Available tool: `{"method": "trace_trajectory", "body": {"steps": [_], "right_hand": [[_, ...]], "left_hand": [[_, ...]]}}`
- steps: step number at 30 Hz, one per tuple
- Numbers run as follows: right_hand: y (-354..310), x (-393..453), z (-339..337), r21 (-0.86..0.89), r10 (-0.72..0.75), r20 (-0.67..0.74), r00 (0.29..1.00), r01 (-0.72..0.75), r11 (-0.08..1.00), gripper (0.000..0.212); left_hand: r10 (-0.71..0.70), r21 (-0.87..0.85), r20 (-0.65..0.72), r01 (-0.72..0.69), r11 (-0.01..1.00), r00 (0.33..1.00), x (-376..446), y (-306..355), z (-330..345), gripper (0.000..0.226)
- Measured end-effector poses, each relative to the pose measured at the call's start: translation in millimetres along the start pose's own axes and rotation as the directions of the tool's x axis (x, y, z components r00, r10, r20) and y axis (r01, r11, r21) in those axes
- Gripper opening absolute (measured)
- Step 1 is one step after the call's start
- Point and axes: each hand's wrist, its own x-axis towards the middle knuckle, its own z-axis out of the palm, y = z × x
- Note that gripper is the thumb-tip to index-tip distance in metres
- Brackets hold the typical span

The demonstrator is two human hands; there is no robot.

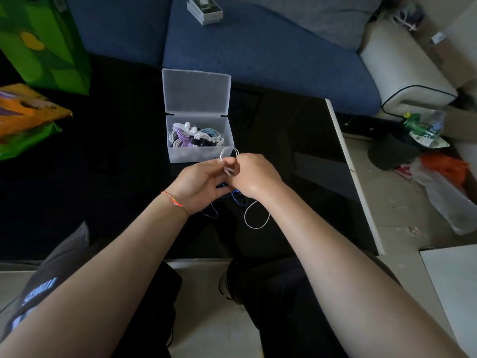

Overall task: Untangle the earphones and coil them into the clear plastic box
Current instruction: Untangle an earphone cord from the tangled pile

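Two hands meet just in front of the clear plastic box (pixel 200 151) on the black table (pixel 116 189): the left hand (pixel 200 183) and, beside it, the right hand (pixel 254 177) both pinch the white earphone cable (pixel 255 223). Its loop trails below the right wrist. Blue earphones (pixel 236 198) lie under the hands; the box, lid open, holds coiled earphones (pixel 196 136).

My arms are bare from the lower corners of the frame up to the middle. On my left wrist sits a thin braided bracelet (pixel 172 198) in red, orange and yellow. I wear dark trousers (pixel 273 301), and at lower left a dark garment (pixel 38 288) with pale lettering.
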Motion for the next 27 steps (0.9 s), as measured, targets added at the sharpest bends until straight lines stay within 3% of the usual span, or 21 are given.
{"method": "trace_trajectory", "body": {"steps": [2, 5, 9, 13, 15, 17, 18, 22, 24, 27], "right_hand": [[5, -2, -9, 0.047, -0.029, 0.093, 0.995, 0.025, 0.999, 0.028], [16, -5, -24, 0.189, -0.040, -0.005, 0.999, 0.040, 0.981, 0.046], [23, -2, -26, 0.328, -0.092, -0.057, 0.994, 0.106, 0.939, 0.039], [23, 1, -26, 0.410, -0.131, -0.040, 0.991, 0.136, 0.902, 0.049], [27, 2, -25, 0.382, -0.154, -0.020, 0.988, 0.150, 0.912, 0.044], [30, 4, -23, 0.381, -0.166, -0.015, 0.986, 0.159, 0.911, 0.021], [31, 4, -22, 0.406, -0.154, -0.025, 0.988, 0.151, 0.901, 0.012], [27, 1, -18, 0.528, -0.120, -0.046, 0.992, 0.126, 0.840, 0.020], [24, -1, -13, 0.581, -0.117, 0.017, 0.993, 0.085, 0.809, 0.021], [18, -4, -8, 0.512, -0.127, 0.134, 0.983, 0.042, 0.858, 0.024]], "left_hand": [[-0.018, 0.016, -0.010, 0.018, 1.000, 1.000, 0, 3, -1, 0.022], [-0.007, 0.174, -0.024, 0.011, 0.985, 1.000, -3, 9, -3, 0.026], [-0.003, 0.234, 0.005, 0.002, 0.972, 1.000, -5, 12, -1, 0.027], [-0.040, 0.247, 0.011, 0.036, 0.968, 0.999, -8, 11, 0, 0.026], [-0.069, 0.289, 0.044, 0.053, 0.956, 0.997, -10, 11, 1, 0.026], [-0.127, 0.295, 0.113, 0.089, 0.951, 0.986, -13, 14, 3, 0.025], [-0.158, 0.269, 0.151, 0.113, 0.957, 0.976, -13, 16, 5, 0.023], [-0.141, -0.018, 0.266, 0.151, 0.988, 0.954, -14, 23, 13, 0.016], [-0.074, -0.162, 0.239, 0.115, 0.980, 0.968, -13, 25, 19, 0.026], [0.050, -0.242, 0.129, -0.017, 0.970, 0.990, -12, 27, 22, 0.033]]}}
